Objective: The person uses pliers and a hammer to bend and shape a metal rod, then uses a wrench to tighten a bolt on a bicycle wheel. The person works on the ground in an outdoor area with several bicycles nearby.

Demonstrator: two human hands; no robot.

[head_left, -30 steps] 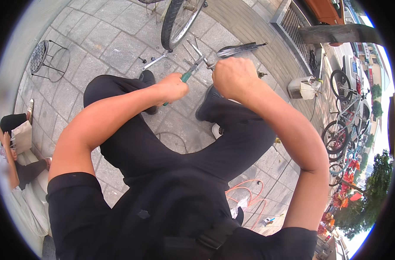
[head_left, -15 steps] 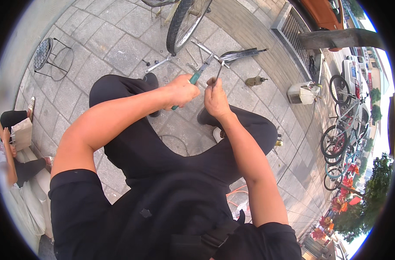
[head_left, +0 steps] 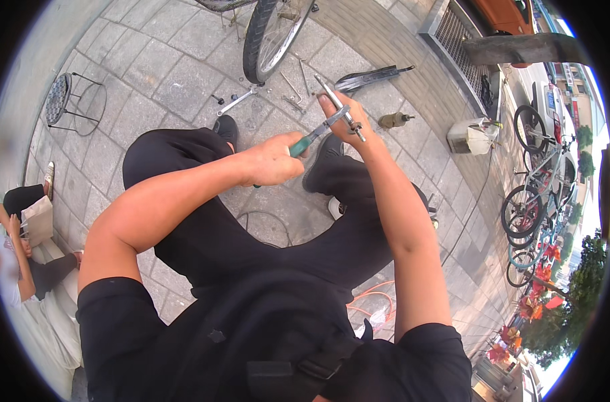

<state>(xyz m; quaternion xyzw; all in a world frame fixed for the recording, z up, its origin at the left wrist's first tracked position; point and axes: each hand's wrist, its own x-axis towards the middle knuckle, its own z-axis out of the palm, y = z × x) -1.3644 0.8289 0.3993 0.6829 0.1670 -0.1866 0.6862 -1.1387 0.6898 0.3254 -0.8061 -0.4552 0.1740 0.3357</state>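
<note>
My left hand [head_left: 278,159] is closed round a green-handled hand tool [head_left: 301,144] with a long grey metal head. The tool's head reaches across to a silver metal rod [head_left: 351,123] with nut-like fittings near its lower end, and appears to touch it. My right hand [head_left: 346,115] grips this rod, its thumb showing on the near side. The rod slants from upper left to lower right; part of it is covered by the fingers, and its exact kind is unclear. Both hands are above the paving, between my bent knees.
Ahead are a bicycle wheel [head_left: 263,47], a wrench [head_left: 237,101], a black mudguard-like part [head_left: 372,78] and a small brown bottle [head_left: 394,120]. A stool [head_left: 59,100] and a seated person are at left. To the right are a white container [head_left: 468,137] and parked bicycles [head_left: 521,211].
My hands have brought the silver rod up off the ground area, toward me and to the right. It has swung to a different slant, with the green-handled tool following.
</note>
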